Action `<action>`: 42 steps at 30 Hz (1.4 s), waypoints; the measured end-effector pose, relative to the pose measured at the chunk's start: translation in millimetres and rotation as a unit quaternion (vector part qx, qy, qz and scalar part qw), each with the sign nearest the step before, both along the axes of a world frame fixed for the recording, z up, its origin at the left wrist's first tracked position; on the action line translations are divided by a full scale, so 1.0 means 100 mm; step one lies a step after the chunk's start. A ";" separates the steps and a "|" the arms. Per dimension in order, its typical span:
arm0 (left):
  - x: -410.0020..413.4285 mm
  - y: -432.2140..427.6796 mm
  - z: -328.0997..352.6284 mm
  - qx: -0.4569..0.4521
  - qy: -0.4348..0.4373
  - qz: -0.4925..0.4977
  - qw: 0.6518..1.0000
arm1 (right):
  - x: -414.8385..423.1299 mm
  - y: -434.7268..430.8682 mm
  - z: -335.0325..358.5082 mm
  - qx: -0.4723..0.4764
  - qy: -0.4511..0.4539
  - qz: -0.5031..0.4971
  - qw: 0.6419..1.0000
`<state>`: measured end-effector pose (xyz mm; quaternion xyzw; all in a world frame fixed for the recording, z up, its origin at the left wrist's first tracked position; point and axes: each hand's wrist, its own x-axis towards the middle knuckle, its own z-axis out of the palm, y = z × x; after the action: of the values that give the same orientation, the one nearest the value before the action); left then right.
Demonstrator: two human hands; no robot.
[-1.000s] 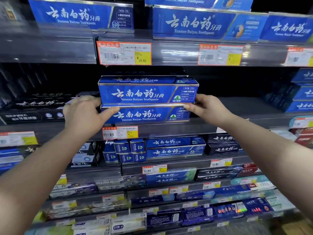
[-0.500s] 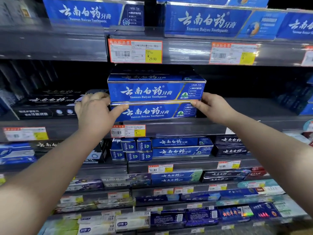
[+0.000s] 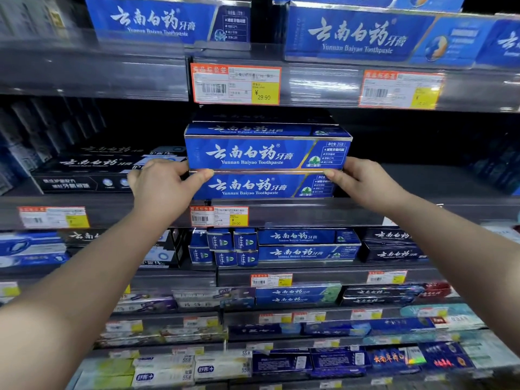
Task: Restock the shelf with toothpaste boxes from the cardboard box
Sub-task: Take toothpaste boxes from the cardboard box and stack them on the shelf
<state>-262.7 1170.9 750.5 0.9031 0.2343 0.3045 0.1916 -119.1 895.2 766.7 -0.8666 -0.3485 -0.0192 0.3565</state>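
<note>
Little change vs 1 s ago: two stacked long blue cardboard toothpaste boxes (image 3: 264, 154) sit at the grey metal shelf (image 3: 422, 212) front. Left hand (image 3: 160, 190) & right hand (image 3: 363, 184) still clamp the stack's ends, thumbs now at the seam. Prob. squaring up; placement nearly done.

To the right of the blue stack (image 3: 264, 164) the shelf board (image 3: 422, 187) lies bare and dark out to blurred boxes (image 3: 501, 170) at the far edge, leaving wide room for a hand beside the right hand (image 3: 363, 181) gripping that end. To its left, black boxes (image 3: 92, 170) stand just beside it, and the left hand (image 3: 160, 184) fills the narrow gap there. Above the stack only a low gap opens under the price rail (image 3: 236, 84), partly taken by another box (image 3: 264, 118) lying farther back.
</note>
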 end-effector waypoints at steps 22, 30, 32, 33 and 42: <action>0.00 0.00 0.09 -0.052 0.027 -0.050 0.997 | 0.03 0.00 0.00 0.107 0.127 0.033 0.985; 0.07 -0.06 0.07 -0.059 0.031 -0.050 0.997 | 0.03 0.06 -0.05 0.071 0.113 0.004 0.991; 0.07 -0.06 0.06 -0.048 0.030 -0.040 0.998 | 0.02 0.05 -0.04 0.079 0.111 0.003 0.991; 0.07 -0.07 0.06 -0.042 0.033 -0.035 0.998 | 0.01 0.05 -0.04 0.081 0.107 0.000 0.991; 0.06 -0.09 0.05 -0.033 0.019 -0.037 0.999 | 0.04 0.02 -0.06 0.069 0.092 0.003 0.993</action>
<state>-256.2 1161.5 755.3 0.9099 0.2149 0.2719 0.2282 -114.9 896.7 760.8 -0.8373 -0.3142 0.0381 0.4459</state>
